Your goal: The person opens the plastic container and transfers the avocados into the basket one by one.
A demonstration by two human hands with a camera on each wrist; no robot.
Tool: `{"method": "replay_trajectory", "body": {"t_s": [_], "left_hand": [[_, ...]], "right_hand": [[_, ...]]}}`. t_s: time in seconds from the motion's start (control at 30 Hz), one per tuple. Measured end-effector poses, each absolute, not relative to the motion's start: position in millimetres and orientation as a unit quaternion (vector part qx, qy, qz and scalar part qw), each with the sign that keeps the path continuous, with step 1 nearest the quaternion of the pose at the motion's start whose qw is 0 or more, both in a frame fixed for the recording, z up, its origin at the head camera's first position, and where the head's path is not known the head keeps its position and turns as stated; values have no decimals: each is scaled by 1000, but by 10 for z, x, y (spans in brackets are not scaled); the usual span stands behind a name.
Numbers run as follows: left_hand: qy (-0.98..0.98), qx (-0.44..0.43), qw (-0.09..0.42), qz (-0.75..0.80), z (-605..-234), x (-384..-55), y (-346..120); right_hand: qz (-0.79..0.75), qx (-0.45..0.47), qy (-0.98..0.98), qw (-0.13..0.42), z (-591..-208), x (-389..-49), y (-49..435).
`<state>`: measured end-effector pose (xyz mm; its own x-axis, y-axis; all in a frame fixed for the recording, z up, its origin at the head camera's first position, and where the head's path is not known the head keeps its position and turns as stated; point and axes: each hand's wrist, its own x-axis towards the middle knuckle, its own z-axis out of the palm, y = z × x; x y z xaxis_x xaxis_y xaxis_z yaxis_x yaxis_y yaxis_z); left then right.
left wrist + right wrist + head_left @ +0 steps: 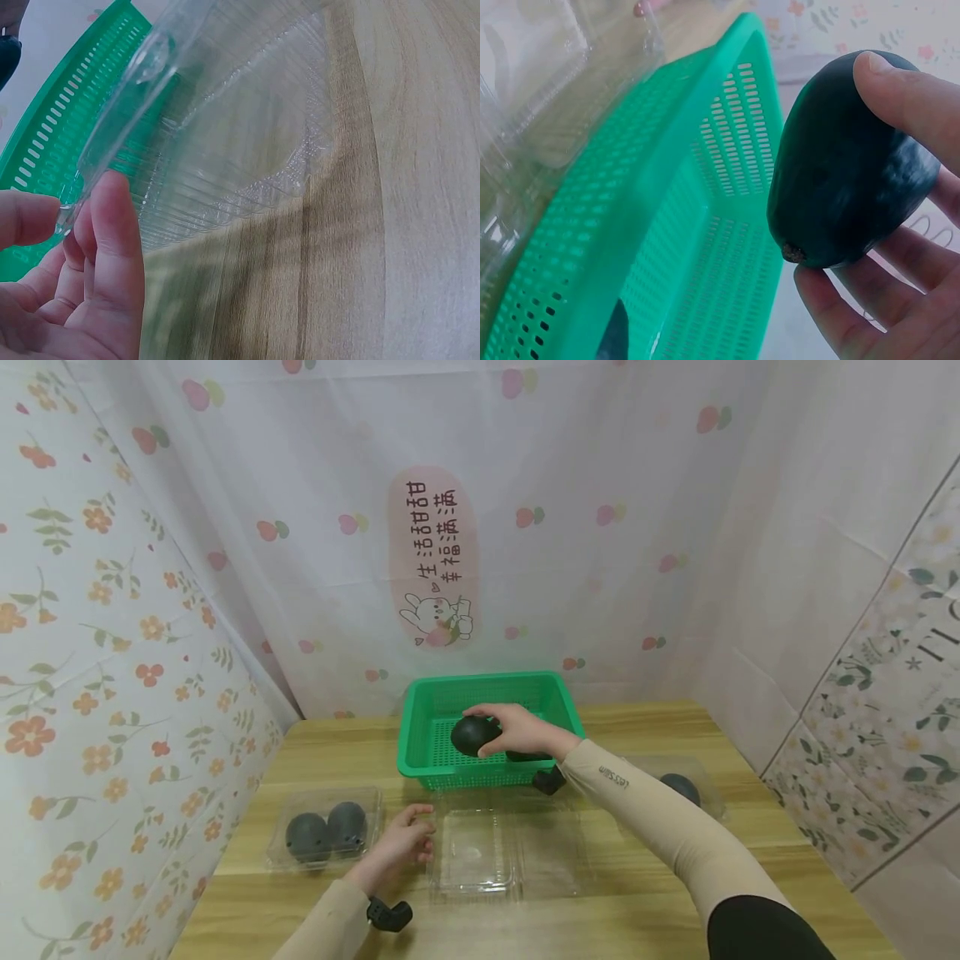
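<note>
My right hand [510, 728] grips a dark, smooth avocado [847, 165] above the green basket [408, 752]. In the right wrist view the thumb lies on one side of the fruit and the fingers on the other, with its stem end showing. Inside the basket another dark avocado [527, 756] shows partly under the wrist. My left hand [405, 843] is at the left edge of an opened clear plastic clamshell box [476, 852]. Thumb and fingers pinch that box's rim [67, 214] in the left wrist view.
At the left, a clear box [277, 852] holds two dark avocados [326, 835]. Another clear box [712, 777] at the right has a dark avocado [681, 789] in it, partly behind my forearm. A patterned curtain [337, 635] hangs behind the wooden table [637, 902].
</note>
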<state>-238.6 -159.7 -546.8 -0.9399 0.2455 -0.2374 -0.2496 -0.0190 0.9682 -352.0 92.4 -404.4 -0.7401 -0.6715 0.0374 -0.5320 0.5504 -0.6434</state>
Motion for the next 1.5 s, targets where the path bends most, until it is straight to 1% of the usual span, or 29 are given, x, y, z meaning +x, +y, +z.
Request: {"method": "replay_trajectory", "body": {"t_s": [0.6,1.23,1.5], "left_hand": [[678,4,174,714,-5491,-2391,-1605],[671,1,180,719,-5475,-2394,-1590],[673,-3,178,718,-5465,-2367,-1592]], "right_hand": [[-317,-335,883,87,-4119,-3681,951],[-333,-281,894,106,-4350,-3816,1033],[-325,-275,898,114,-4487,-3857,1047]]}}
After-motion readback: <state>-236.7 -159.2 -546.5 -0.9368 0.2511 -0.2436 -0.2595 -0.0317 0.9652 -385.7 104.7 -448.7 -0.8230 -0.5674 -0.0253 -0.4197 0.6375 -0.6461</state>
